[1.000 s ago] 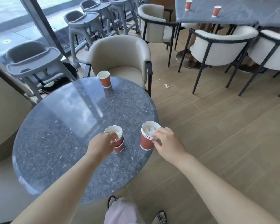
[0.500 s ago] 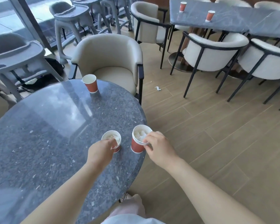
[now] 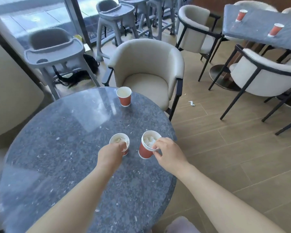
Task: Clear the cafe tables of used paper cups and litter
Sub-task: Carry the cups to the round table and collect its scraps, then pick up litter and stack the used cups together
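- We lean over a round grey speckled stone table.
- Our right hand pinches the rim of a stack of red paper cups near the table's right edge.
- Our left hand curls round a single tissue-filled red paper cup, just beside the stack.
- A third red paper cup stands upright at the far edge.
- A crumpled white scrap lies on the floor.

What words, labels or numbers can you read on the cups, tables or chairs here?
No readable text anywhere.
The lone red paper cup and the cup stack show plain sides.
The two cups on the far table are too blurred to tell.
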